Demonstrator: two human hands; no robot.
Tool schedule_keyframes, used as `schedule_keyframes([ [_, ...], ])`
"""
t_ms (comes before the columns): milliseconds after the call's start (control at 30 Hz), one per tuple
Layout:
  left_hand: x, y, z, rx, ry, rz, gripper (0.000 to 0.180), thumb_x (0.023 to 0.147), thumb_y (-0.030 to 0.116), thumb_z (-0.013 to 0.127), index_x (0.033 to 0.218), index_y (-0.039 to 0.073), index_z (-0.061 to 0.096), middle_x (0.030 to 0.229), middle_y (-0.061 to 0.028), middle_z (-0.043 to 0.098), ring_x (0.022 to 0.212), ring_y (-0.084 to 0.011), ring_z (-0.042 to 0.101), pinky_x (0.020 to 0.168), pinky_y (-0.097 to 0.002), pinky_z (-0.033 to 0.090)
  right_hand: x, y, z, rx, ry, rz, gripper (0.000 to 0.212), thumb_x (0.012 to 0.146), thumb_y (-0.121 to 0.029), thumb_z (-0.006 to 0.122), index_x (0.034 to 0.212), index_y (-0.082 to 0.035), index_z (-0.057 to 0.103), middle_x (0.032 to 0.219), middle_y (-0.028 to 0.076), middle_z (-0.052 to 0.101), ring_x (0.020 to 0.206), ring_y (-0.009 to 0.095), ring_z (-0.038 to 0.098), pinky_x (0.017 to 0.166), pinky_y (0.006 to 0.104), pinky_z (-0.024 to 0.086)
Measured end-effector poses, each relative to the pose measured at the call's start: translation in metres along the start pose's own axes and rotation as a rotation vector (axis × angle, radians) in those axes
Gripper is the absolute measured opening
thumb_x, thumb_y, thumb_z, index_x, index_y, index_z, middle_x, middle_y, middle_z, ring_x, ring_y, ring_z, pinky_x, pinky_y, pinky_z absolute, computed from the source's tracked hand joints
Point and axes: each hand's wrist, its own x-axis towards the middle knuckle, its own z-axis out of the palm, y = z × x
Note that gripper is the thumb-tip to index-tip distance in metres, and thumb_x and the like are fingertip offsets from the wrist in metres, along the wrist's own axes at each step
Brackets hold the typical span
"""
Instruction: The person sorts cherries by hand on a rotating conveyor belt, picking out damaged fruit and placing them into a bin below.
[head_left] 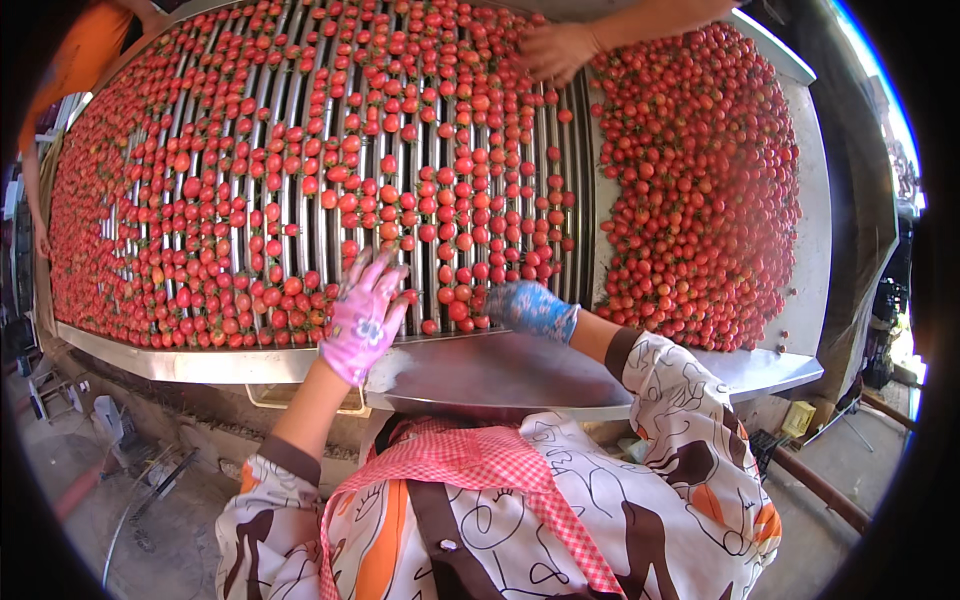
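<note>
Steel rollers [581, 205] under glossy, round red tomatoes [428, 233], left fingers [371, 277] apart, state of right fingers [503, 300] unclear

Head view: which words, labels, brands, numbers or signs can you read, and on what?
There are none I can read.
The pink floral glove and blue floral glove show patterns only; the brown-cuffed cream top shows line drawings.
The small yellow boxy object at right is too small to read.
</note>
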Motion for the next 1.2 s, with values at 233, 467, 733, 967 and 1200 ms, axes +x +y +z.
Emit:
schedule_keyframes([
  [233, -0.093, -0.005, 0.026, -0.217, 0.086, 0.027, 0.032, 0.088, 0.014, 0.060, 0.119, 0.009, 0.061, 0.127, -0.0104, 0.057, 0.126, -0.0308, 0.047, 0.108, -0.0450, 0.037, -0.003, -0.033, -0.025, 0.126, -0.015, 0.491, 0.029, 0.086, -0.015, 0.059, 0.114, -0.009, 0.063, 0.114, 0.013, 0.060, 0.107, 0.032, 0.059, 0.089, 0.0416, 0.048],
  [467, -0.088, 0.009, 0.054, -0.507, -0.034, 0.214, 0.038, 0.094, 0.013, 0.053, 0.131, 0.011, 0.055, 0.134, -0.0128, 0.052, 0.128, -0.0301, 0.047, 0.111, -0.0408, 0.037, -0.108, -0.103, -0.048, 0.179, 0.095, 0.889, 0.024, 0.094, -0.022, 0.058, 0.107, -0.004, 0.066, 0.106, 0.015, 0.066, 0.097, 0.032, 0.063, 0.085, 0.0376, 0.051],
  [733, -0.064, 0.002, 0.052, -0.685, -0.276, 0.217, 0.035, 0.098, 0.016, 0.048, 0.133, 0.010, 0.053, 0.135, -0.0159, 0.053, 0.128, -0.0306, 0.049, 0.109, -0.0391, 0.038, -0.146, -0.132, -0.026, -0.330, 0.536, 0.948, 0.026, 0.097, -0.023, 0.047, 0.099, -0.007, 0.067, 0.099, 0.013, 0.066, 0.092, 0.034, 0.063, 0.081, 0.0412, 0.050],
  [967, -0.061, 0.007, 0.057, -0.760, -0.348, 0.187, 0.035, 0.100, 0.018, 0.046, 0.133, 0.011, 0.053, 0.131, -0.0147, 0.055, 0.123, -0.0311, 0.052, 0.105, -0.0382, 0.040, -0.151, -0.130, -0.030, -0.311, 0.497, 0.978, 0.027, 0.098, -0.023, 0.045, 0.098, -0.007, 0.068, 0.098, 0.014, 0.066, 0.092, 0.035, 0.062, 0.080, 0.0424, 0.050],
  [1200, -0.055, 0.004, 0.065, -0.749, -0.338, 0.208, 0.036, 0.100, 0.019, 0.046, 0.134, 0.014, 0.054, 0.134, -0.0127, 0.055, 0.128, -0.0298, 0.049, 0.107, -0.0391, 0.039, -0.154, -0.122, -0.029, -0.316, 0.486, 1.007, 0.030, 0.099, -0.025, 0.044, 0.097, -0.006, 0.068, 0.095, 0.014, 0.066, 0.090, 0.035, 0.063, 0.078, 0.0413, 0.049],
])
